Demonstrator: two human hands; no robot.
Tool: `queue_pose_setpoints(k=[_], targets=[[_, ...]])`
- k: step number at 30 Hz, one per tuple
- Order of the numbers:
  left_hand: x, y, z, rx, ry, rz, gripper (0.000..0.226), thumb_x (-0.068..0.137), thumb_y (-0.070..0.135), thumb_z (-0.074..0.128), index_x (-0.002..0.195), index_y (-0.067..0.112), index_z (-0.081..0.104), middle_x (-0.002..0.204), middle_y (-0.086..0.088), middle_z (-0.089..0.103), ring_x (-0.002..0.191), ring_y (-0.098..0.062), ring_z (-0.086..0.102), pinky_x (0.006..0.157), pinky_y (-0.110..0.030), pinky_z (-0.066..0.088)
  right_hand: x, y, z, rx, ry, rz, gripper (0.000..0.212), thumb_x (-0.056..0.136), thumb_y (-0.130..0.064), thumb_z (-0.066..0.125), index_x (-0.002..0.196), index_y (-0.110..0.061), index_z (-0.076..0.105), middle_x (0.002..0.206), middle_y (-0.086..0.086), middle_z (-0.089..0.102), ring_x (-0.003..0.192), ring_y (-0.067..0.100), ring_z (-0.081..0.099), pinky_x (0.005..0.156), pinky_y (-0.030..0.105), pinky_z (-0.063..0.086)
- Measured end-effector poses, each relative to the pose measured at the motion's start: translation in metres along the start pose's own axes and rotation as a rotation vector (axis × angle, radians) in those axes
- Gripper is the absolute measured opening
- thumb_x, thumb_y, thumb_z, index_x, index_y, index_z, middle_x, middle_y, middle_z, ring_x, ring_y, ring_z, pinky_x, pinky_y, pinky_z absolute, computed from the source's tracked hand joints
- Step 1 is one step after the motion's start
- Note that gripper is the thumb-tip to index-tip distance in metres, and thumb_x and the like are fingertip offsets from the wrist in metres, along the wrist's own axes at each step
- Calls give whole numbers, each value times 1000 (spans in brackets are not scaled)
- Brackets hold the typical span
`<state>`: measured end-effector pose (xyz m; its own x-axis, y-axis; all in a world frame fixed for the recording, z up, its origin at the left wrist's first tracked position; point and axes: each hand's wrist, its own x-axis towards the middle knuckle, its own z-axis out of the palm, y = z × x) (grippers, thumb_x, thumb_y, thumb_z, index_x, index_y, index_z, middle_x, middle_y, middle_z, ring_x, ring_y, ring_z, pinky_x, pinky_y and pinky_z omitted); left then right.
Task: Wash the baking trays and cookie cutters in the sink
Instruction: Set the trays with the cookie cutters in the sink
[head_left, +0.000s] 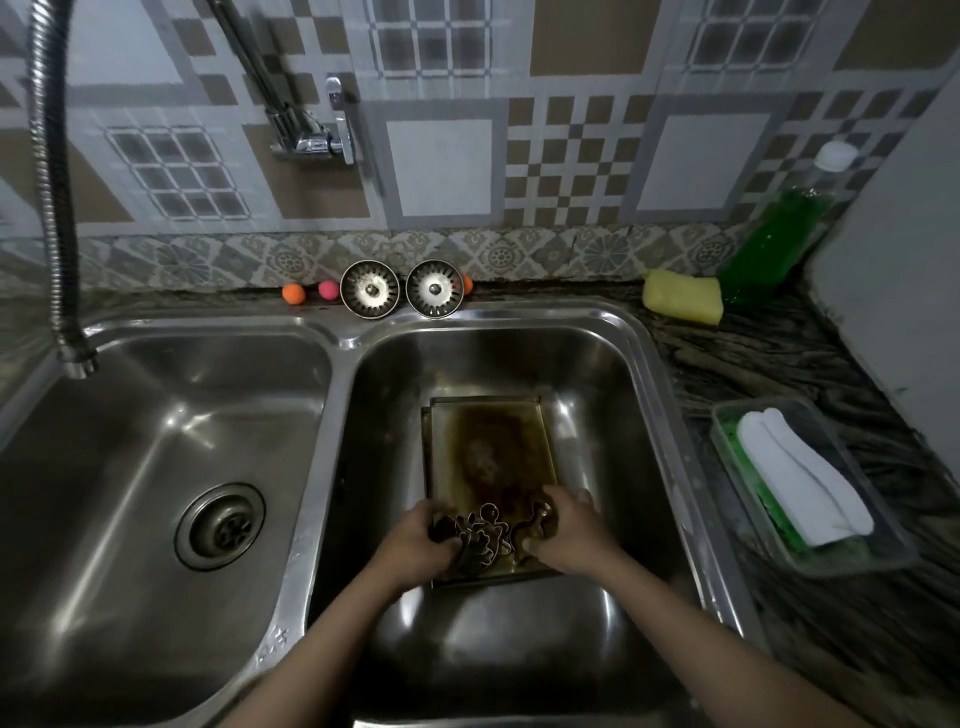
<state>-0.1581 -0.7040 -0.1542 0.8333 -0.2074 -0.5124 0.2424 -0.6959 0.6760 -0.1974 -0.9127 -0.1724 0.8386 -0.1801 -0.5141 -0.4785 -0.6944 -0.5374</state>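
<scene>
Double steel sink (332, 322) set in a dark marbled worktop (810, 353), patterned tile wall (441, 171) behind. Left basin bare w/ open drain (221, 527); flexible faucet hose (52, 171) hangs over that side, tap body (311, 137) on the wall, no water visible. Baking trays (488, 447) lie flat in the right basin, looks like two stacked (a second rim shows at the left edge), top one heavily browned in the middle. At the near end of the trays, both hands meet on a bunch of metal cookie cutters (485, 535), a gingerbread-man shape among them. Left hand (423, 538) grip: fingers curled round the left side of the bunch. Right hand (569, 530) grip: fingers and thumb closed on the right side. Can't tell whether the cutters rest on the tray or are just above it.

Step, as I read it: gathering/placing dirty items, washing proper not begun — nothing looks wet or soapy. Next prob calls for setting the cutters down, swinging the hose to the right basin, water on, then soap.

Right worktop: clear tub (748, 415) w/ folded white cloth (800, 473), green detergent bottle (774, 239), yellow sponge (683, 301). Back ledge: two sink strainers (370, 294), few small orange/pink balls (294, 293).
</scene>
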Motion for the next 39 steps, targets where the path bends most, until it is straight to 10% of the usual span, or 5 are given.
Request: queue_pose_setpoints(k=[12, 18, 27, 32, 39], targets=[[8, 0, 17, 158, -205, 122, 80, 63, 26, 81, 133, 18, 44, 124, -3, 53, 107, -17, 60, 97, -36, 49, 6, 5, 7, 118, -127, -177, 105, 64, -30, 86, 149, -23, 25, 147, 2, 30, 132, 17, 39, 104, 27, 38], [20, 2, 17, 327, -158, 188, 85, 65, 32, 80, 140, 24, 40, 134, -2, 50, 119, -15, 53, 93, -20, 42, 14, 6, 13, 259, -216, -159, 100, 63, -18, 88, 145, -22, 31, 146, 1, 25, 135, 18, 32, 105, 23, 34], [18, -1, 12, -9, -235, 192, 78, 63, 4, 82, 132, 19, 47, 116, 2, 58, 108, -12, 58, 96, -24, 47, 5, 10, 0, 424, -236, -191, 90, 65, -7, 84, 139, -27, 38, 141, -3, 30, 121, 11, 39, 95, 22, 44], [0, -1, 8, -118, -363, 184, 76, 68, -1, 79, 132, 21, 44, 120, -3, 56, 86, -7, 57, 65, -7, 48, -15, 21, -8, 426, -337, -202, 87, 54, -24, 88, 118, -56, 39, 135, -19, 28, 112, 20, 52, 95, 37, 49], [-21, -1, 21, 97, -531, 156, 53, 76, 27, 75, 123, 33, 51, 117, 9, 58, 105, -8, 59, 92, -21, 50, -43, 31, -3, 307, -501, -91, 86, 65, -16, 83, 137, -33, 38, 137, -5, 43, 122, 17, 50, 103, 35, 46]])
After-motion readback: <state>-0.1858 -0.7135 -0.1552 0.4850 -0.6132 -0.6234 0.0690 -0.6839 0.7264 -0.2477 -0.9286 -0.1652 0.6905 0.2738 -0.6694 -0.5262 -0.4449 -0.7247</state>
